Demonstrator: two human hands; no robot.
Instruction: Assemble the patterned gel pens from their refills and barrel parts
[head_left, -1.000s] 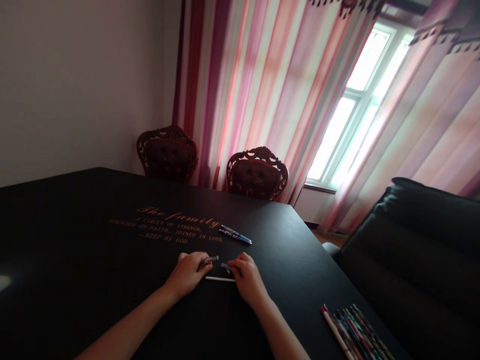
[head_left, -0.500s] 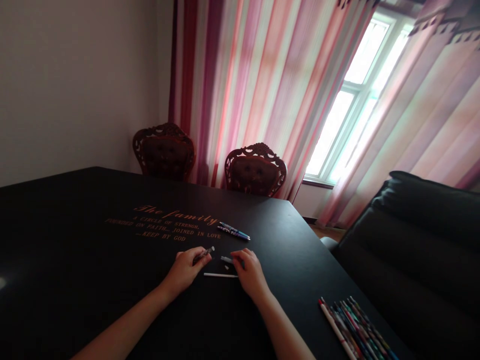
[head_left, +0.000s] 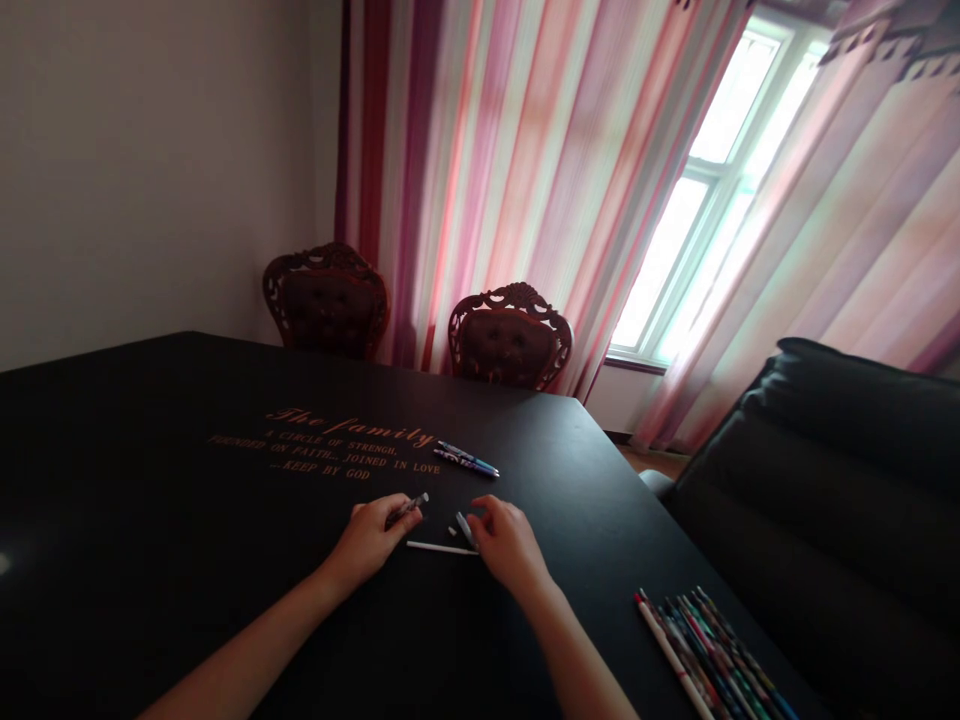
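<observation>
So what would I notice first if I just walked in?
Probably the bright window and pink striped curtains at the back. Then the two hands in the middle of the black table: the left hand holds a pen part, the right hand touches another piece.

Dark pen barrel point(head_left: 409, 505) pinched, tilted up-right; short pen piece point(head_left: 465, 528) beside thin white refill point(head_left: 442, 547) lying flat on black table.
</observation>
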